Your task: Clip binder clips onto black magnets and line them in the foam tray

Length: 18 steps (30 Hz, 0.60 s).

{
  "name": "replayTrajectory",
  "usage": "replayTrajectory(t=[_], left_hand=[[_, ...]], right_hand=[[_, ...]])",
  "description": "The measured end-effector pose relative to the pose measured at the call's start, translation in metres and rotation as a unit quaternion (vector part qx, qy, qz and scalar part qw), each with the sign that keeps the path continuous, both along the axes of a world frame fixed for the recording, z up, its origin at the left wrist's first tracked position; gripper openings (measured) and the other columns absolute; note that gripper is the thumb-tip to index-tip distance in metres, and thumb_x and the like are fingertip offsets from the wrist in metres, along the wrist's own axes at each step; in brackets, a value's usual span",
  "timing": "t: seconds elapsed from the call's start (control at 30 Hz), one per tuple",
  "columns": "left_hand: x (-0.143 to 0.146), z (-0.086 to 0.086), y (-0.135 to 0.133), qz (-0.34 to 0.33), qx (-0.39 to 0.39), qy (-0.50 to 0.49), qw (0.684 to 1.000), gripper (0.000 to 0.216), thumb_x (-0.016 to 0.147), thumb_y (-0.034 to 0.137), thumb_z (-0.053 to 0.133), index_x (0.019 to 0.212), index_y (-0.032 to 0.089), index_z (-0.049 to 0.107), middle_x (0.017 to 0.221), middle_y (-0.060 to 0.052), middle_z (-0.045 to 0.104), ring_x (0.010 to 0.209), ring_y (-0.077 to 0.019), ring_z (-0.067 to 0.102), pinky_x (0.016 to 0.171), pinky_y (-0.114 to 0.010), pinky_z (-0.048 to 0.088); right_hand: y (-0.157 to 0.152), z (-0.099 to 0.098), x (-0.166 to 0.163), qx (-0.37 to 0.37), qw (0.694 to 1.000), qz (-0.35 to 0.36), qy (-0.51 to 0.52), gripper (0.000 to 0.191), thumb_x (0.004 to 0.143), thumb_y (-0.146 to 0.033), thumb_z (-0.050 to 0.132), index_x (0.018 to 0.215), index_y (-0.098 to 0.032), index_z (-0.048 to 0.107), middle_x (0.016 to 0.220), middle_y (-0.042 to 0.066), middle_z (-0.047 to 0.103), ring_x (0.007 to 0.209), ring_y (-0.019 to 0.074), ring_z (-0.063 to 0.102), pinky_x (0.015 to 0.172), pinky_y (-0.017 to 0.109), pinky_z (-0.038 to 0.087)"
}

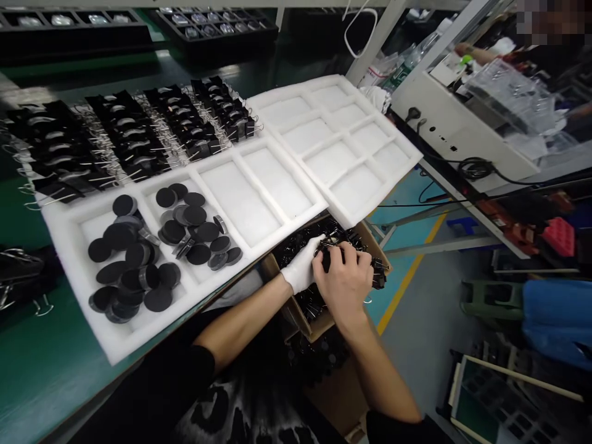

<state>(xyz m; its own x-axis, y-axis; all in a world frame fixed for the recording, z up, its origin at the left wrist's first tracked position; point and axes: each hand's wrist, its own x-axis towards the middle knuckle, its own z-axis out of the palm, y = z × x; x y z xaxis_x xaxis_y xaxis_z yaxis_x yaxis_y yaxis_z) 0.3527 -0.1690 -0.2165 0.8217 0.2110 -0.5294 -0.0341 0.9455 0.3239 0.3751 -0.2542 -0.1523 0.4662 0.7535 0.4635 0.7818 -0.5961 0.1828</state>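
Observation:
Both my hands reach into a cardboard box [303,317] of black binder clips [296,243] below the table edge. My left hand [303,266] wears a white glove and its fingers dig into the clips. My bare right hand [345,280] is curled over a bunch of clips beside it. On the table a white foam tray [69,237] holds several black round discs [132,262] in two compartments. Rows of black binder clips [134,132] lie behind it.
A second white foam tray [345,151] with empty compartments lies at the right of the table. Black trays [217,24] of small parts stand at the back. A white machine housing [456,126] with cables stands right, and another person's arm [476,54] shows beyond it.

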Motion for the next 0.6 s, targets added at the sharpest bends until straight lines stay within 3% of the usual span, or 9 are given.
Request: replayTrajectory(t=[0.17,0.37,0.5,0.6], left_hand=[[-0.002,0.05,-0.002,-0.001,-0.022,-0.078,0.997,0.047,0.076,0.056,0.083,0.102,0.017,0.077,0.099,-0.004,0.078,0.107,-0.0228,0.07,0.106,-0.032,0.049],[-0.005,0.112,0.0,-0.012,-0.02,-0.183,0.983,0.029,0.089,0.047,0.07,0.093,0.019,0.074,0.096,-0.004,0.077,0.1,-0.0186,0.07,0.095,-0.028,0.052],[-0.034,0.164,0.016,0.01,0.005,-0.166,0.986,0.026,0.095,0.043,0.064,0.088,0.019,0.071,0.093,-0.003,0.075,0.09,-0.0169,0.068,0.096,-0.03,0.053],[-0.074,0.205,0.037,0.078,0.073,-0.183,0.977,0.027,0.1,0.039,0.058,0.098,0.018,0.075,0.101,-0.005,0.077,0.103,-0.0188,0.071,0.11,-0.033,0.051]], right_hand=[[-0.006,0.048,-0.008,-0.007,0.998,0.012,-0.067,0.017,0.099,-0.03,0.064,0.097,-0.014,0.069,0.111,0.014,0.073,0.092,0.0288,0.05,0.067,0.038,0.033],[-0.006,0.117,-0.016,0.012,0.99,0.042,-0.134,0.019,0.098,-0.032,0.064,0.098,-0.014,0.069,0.104,0.015,0.071,0.091,0.0291,0.049,0.063,0.036,0.028],[0.004,0.162,-0.037,0.044,0.984,0.079,-0.156,0.022,0.098,-0.035,0.063,0.099,-0.014,0.07,0.103,0.016,0.072,0.092,0.0309,0.052,0.063,0.036,0.029],[0.023,0.189,-0.062,0.079,0.975,0.135,-0.157,0.024,0.098,-0.037,0.062,0.101,-0.014,0.071,0.107,0.017,0.072,0.096,0.0335,0.054,0.064,0.038,0.033]])
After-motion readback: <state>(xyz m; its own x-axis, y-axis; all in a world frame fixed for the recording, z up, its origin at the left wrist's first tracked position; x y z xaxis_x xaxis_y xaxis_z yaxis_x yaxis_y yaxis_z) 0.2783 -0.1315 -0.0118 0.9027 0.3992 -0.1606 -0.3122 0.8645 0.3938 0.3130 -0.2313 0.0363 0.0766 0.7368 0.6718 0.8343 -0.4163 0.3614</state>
